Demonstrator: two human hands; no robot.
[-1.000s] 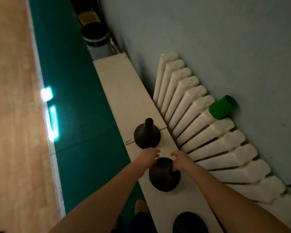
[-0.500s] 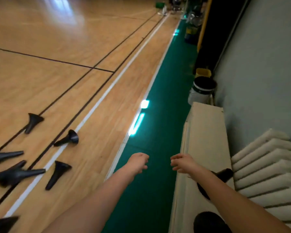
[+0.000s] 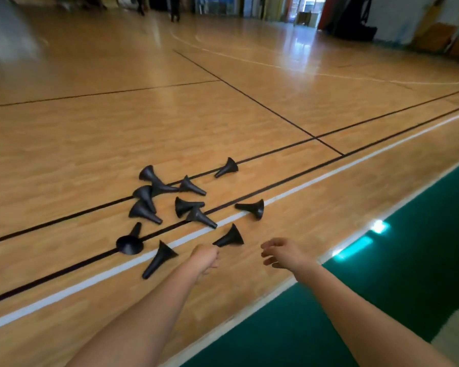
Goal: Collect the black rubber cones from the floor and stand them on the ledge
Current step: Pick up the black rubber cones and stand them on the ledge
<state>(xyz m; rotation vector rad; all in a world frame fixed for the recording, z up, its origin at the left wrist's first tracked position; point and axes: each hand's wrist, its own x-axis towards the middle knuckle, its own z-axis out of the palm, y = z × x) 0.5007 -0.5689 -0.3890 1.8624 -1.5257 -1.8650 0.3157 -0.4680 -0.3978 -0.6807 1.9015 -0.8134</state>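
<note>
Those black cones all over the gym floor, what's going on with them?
A person is reaching both bare arms out toward a scatter of black rubber cones lying on their sides on the wooden floor. The left hand is loosely curled next to the nearest cone, and the right hand is open with its fingers spread. Neither hand holds anything, so none of these cones has been picked up yet. A green strip borders the wood on the right.

black cones (image 3: 188, 206), tan wood floor (image 3: 117, 128), green border (image 3: 408, 260)
</note>
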